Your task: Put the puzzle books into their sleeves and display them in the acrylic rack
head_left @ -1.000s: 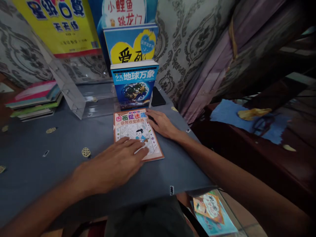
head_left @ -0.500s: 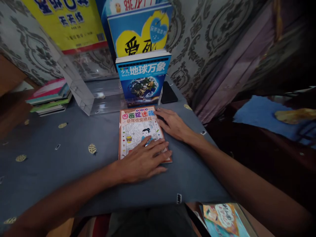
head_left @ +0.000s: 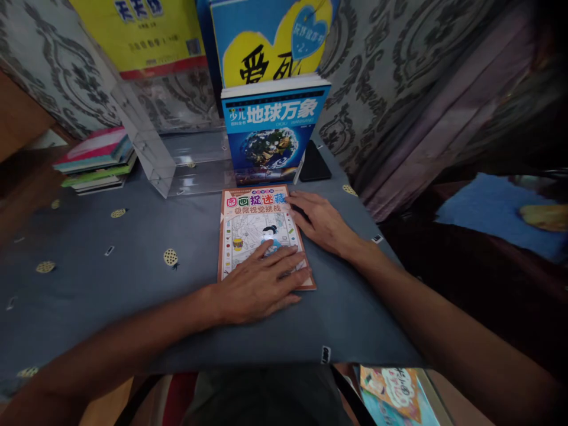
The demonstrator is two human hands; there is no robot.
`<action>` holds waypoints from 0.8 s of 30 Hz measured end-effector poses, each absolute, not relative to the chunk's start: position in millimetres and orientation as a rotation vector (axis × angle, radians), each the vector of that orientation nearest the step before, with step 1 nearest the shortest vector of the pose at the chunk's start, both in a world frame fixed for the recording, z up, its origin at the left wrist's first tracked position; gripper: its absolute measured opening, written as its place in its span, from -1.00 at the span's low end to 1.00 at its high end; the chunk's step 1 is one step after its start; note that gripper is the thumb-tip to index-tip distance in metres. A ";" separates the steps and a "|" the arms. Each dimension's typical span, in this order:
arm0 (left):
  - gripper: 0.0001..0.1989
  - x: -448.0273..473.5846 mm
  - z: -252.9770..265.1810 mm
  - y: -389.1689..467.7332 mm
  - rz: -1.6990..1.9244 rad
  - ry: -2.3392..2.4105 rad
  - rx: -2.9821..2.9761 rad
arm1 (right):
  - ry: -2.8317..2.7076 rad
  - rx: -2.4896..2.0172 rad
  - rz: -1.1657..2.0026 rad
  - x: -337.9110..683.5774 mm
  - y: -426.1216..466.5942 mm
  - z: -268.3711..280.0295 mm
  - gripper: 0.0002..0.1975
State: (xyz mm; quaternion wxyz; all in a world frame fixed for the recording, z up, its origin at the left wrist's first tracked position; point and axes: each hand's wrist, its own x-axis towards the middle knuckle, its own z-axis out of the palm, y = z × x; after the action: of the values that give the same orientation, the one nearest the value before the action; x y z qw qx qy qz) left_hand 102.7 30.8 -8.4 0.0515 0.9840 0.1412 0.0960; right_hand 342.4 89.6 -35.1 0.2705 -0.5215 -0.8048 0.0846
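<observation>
Table [head_left: 102, 307] first: a clear rack [head_left: 160, 160] is set toward its far edge, with a blue Earth book [head_left: 273, 145] propped upright there. Right in front, the picture booklet [head_left: 248, 228] is laid flat, over toward the table's right edge. Its lower part is covered by the left hand [head_left: 268, 283], palm down, fingers spread; its right side is touched by the loosely bent right hand [head_left: 323, 223], though whether anything's pinched can't be told. If it's shoved forward, the Earth book could get knocked.
</observation>
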 end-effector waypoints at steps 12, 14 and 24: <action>-0.69 80.2 1.6 62.8 0.684 0.788 2.720 | -2.181 -1.498 0.133 330.7 79.4 -34.4 -0.59; -0.69 68.1 0.6 79.4 0.702 1.126 2.704 | -2.179 -1.491 0.151 330.4 79.2 -33.9 -0.59; -0.63 49.4 -9.9 111.1 0.834 1.243 2.231 | -2.151 -1.499 0.121 320.2 75.5 -31.6 -0.60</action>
State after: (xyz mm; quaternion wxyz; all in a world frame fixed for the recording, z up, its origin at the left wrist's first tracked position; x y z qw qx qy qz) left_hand 49.4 111.1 -9.9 0.2254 0.8091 0.4506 0.3025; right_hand 320.2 75.5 -31.6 0.2554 -0.5523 -0.7923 0.0446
